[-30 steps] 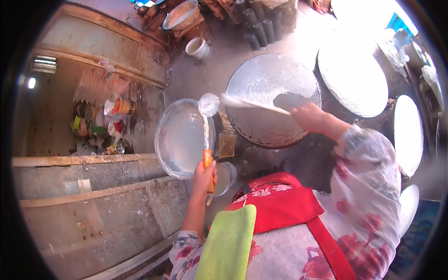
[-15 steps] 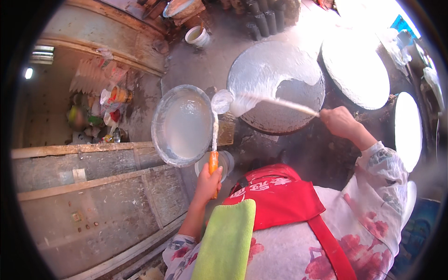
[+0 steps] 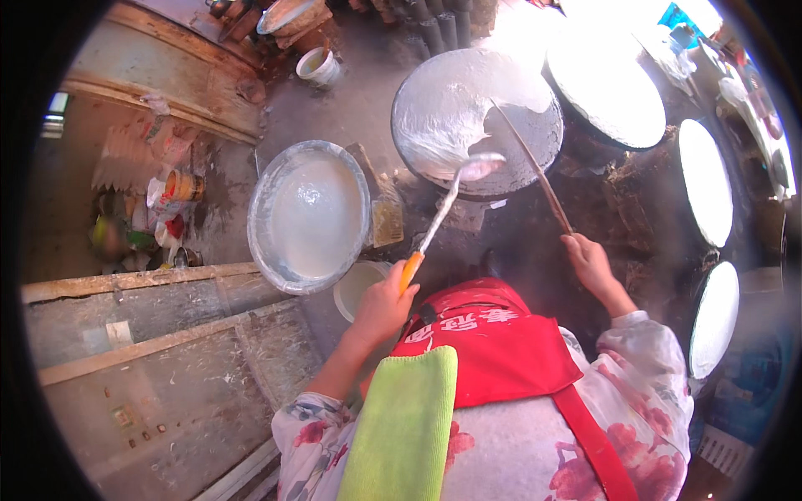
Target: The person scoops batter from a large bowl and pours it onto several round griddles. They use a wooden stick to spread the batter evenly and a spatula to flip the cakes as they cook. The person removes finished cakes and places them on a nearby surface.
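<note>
In the head view, the left hand was wrapped round the orange handle of a ladle, its bowl over the near edge of a round griddle. The right hand gripped a long stick slanting over it.

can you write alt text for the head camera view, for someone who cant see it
Seen from above, a person's left grip holds an orange-handled ladle and the right grip a long thin tool, both reaching over a round griddle partly coated in white paste. At left is a wide basin of whitish liquid; at right, several white discs.
</note>
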`<state>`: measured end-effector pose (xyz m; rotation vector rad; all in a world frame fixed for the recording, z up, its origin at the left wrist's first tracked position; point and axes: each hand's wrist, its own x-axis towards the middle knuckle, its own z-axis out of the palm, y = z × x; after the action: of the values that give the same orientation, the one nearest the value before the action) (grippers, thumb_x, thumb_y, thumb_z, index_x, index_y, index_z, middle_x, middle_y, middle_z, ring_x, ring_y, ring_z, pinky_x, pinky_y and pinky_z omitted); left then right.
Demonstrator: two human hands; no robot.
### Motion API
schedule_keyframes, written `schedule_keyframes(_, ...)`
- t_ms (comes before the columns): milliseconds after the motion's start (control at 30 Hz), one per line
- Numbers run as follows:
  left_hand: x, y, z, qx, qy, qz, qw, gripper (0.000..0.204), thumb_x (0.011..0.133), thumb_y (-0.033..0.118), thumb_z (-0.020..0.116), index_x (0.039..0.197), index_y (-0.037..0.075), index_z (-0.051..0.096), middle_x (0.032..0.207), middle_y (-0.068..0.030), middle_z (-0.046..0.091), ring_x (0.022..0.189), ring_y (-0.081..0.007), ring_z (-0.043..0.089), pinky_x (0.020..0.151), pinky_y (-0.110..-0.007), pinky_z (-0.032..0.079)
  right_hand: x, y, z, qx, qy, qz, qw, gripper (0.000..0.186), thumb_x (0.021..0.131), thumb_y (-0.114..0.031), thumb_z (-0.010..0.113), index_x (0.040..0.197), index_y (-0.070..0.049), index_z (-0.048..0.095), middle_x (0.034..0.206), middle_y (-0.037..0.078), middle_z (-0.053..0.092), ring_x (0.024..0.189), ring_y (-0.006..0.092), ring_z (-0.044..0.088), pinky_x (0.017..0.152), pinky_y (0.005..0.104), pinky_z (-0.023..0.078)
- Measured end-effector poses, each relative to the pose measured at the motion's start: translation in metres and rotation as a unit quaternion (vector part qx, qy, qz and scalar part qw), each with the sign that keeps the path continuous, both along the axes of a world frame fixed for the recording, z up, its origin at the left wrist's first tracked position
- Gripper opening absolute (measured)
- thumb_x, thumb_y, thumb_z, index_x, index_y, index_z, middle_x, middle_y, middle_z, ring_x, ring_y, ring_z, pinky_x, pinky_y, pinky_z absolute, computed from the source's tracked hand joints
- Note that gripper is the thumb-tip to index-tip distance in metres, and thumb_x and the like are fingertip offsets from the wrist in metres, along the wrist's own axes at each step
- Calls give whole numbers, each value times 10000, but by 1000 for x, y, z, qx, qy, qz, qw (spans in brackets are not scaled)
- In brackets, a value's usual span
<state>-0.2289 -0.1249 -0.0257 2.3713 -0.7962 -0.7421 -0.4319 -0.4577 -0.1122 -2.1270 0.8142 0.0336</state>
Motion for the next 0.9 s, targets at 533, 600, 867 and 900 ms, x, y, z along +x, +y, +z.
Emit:
schedule_keyframes(533, 14, 84, -28, -306, 262, 284, 870, 289, 966, 214, 466, 1193, 37, 439, 654, -6, 424, 439, -66, 392, 400, -208, 353, 70, 154, -57, 152, -71, -169, 971, 372, 938, -335, 399, 964, -21, 597, 802, 210, 625, 807, 396, 610, 715, 449, 457)
schedule_keyframes(600, 11, 87, -29, -303, 278, 280, 867, 297, 968, 230, 463, 1202, 48, 438, 656, -9, 428, 445, -71, 403, 407, -212, 358, 63, 165, -52, 53, -122, -179, 975, 359, 941, -325, 398, 943, -23, 591, 762, 210, 615, 777, 397, 611, 691, 459, 454)
schedule_keyframes(867, 10, 79, -30, -310, 302, 253, 865, 313, 971, 245, 454, 1194, 26, 433, 661, -21, 444, 453, -85, 426, 411, -221, 366, 64, 136, -62, -14, -17, -124, 992, 417, 942, -363, 359, 906, -35, 614, 885, 222, 636, 860, 410, 597, 765, 498, 452)
schedule_keyframes(900, 8, 82, -29, -302, 299, 254, 869, 311, 970, 245, 455, 1187, 22, 433, 662, -21, 444, 454, -86, 429, 414, -219, 368, 55, 127, -49, 36, 0, -148, 988, 420, 944, -373, 359, 916, -38, 612, 910, 218, 636, 888, 405, 595, 769, 495, 452)
